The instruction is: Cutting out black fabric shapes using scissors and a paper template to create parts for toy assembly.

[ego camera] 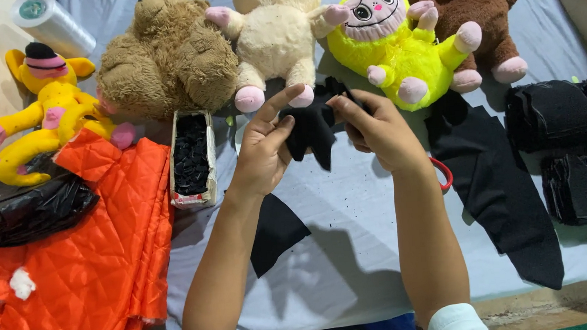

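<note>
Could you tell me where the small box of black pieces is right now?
In the head view, the small box lies left of the left hand, between the orange quilted fabric and the brown teddy bear.

You are in a small toy sewing workshop. You see finished plush toys (395,37) in a row, quilted orange fabric (99,247), stacks of cut black felt pieces (567,146), and a spool of thread (53,23) on the cloth-covered table (355,264).

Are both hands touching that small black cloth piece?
Touching. The head view shows the left hand and right hand pinching the black cloth piece between their fingers.
</note>
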